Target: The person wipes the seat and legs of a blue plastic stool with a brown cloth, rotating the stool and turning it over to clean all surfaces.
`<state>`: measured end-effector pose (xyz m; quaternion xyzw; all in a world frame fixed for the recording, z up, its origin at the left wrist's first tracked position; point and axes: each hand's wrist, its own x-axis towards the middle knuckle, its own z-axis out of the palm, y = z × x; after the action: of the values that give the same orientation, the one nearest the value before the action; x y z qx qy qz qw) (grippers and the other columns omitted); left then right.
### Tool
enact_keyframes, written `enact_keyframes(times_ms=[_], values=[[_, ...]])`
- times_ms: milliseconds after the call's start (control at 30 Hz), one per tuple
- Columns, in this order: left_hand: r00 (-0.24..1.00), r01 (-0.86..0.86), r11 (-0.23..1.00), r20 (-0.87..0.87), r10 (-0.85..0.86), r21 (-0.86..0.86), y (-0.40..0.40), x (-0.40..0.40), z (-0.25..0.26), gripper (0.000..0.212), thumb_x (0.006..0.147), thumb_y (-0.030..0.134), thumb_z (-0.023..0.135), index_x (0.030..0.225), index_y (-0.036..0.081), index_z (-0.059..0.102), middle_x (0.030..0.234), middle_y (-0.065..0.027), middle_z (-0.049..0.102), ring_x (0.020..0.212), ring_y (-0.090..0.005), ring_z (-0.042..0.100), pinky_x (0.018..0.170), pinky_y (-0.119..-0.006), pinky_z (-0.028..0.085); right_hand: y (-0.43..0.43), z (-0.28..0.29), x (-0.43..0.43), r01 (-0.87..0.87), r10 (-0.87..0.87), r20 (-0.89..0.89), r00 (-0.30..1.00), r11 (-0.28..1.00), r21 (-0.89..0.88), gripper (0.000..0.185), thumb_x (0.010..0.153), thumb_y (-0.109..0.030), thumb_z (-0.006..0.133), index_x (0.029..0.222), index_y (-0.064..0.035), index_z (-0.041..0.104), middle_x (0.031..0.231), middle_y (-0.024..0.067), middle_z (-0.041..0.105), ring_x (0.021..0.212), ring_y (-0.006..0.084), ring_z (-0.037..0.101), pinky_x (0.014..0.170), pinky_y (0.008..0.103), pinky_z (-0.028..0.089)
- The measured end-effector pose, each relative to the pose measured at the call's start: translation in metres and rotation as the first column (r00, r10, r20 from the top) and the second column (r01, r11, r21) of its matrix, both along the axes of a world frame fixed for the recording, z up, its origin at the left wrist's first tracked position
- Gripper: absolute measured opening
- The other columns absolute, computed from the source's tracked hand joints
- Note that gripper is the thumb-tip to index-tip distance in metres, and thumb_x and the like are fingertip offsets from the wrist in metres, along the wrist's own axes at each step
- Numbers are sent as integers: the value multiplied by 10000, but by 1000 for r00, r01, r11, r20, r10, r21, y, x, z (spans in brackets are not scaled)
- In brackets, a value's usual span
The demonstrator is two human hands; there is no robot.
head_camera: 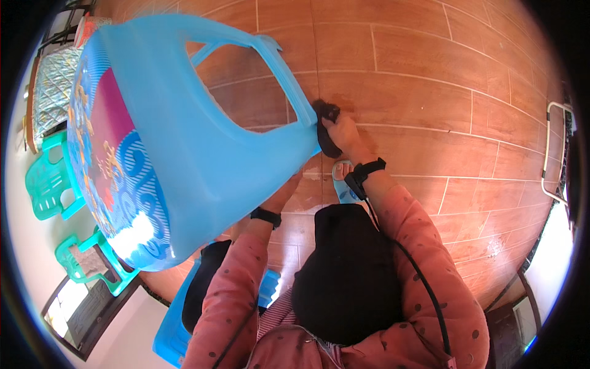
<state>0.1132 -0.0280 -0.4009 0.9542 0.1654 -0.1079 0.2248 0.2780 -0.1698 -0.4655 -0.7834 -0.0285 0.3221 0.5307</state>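
A light blue plastic stool (193,152) is tilted on its side before me, its printed, shiny seat turned to the left and its legs towards the right. My right hand (342,131) grips a dark cloth (327,133) and presses it against the end of a stool leg. Below the stool's lower edge, my left hand (285,191) reaches in behind the leg and holds the stool; its fingers are hidden. Both wrists wear black straps.
Wood-look tiles (415,101) cover the floor, with wet-looking patches by the cloth. A sandalled foot (342,173) is below my right hand. Green plastic chairs (48,177) stand at left, near a quilted pad (57,87). Blue plastic (173,323) shows beneath me. A metal frame (548,147) is at right.
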Motion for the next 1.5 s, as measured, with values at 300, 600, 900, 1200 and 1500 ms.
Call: enact_keyframes(times_ms=[300, 600, 900, 1200, 1500], values=[[976, -137, 981, -187, 110, -135, 0, 0, 18, 491, 783, 338, 728, 1145, 32, 600, 1065, -214, 631, 959, -388, 608, 806, -463, 496, 5, 11, -23, 70, -71, -38, 997, 997, -32, 307, 840, -227, 652, 1026, 16, 634, 951, 264, 654, 931, 427, 623, 783, 442, 504], [993, -119, 986, -42, 115, -119, 3, 1, 17, 549, 777, 339, 740, 1210, 42, 580, 1149, -222, 607, 1038, -405, 574, 883, -472, 466, -70, 29, -54, -282, 270, -152, 951, 957, -64, 367, 784, -273, 682, 1036, -8, 652, 971, 284, 644, 940, 426, 627, 802, 463, 499], [999, 28, 992, -21, -31, -120, 9, 20, 23, 478, 770, 285, 743, 1167, 54, 611, 1107, -192, 632, 998, -370, 598, 870, -449, 479, -60, 49, -21, -297, 316, 34, 948, 918, -262, 316, 799, -329, 653, 986, -77, 685, 873, 238, 663, 854, 428, 633, 737, 497, 505], [925, 318, 783, 6, -380, 535, 15, 0, -9, 409, 789, 332, 697, 1095, 68, 637, 1008, -171, 651, 899, -345, 620, 792, -436, 501, -13, 37, 3, -450, 550, 142, 823, 783, -429, 277, 841, -323, 544, 955, -113, 684, 902, 210, 670, 861, 409, 636, 726, 490, 515], [806, 425, 324, -190, -561, 845, 17, -4, -25, 258, 823, 335, 666, 898, 87, 657, 822, -112, 662, 694, -287, 621, 633, -407, 503, -40, 36, -15, -561, 556, -98, 825, 787, -258, 303, 766, -284, 659, 982, -71, 662, 891, 247, 647, 867, 432, 618, 744, 507, 491]])
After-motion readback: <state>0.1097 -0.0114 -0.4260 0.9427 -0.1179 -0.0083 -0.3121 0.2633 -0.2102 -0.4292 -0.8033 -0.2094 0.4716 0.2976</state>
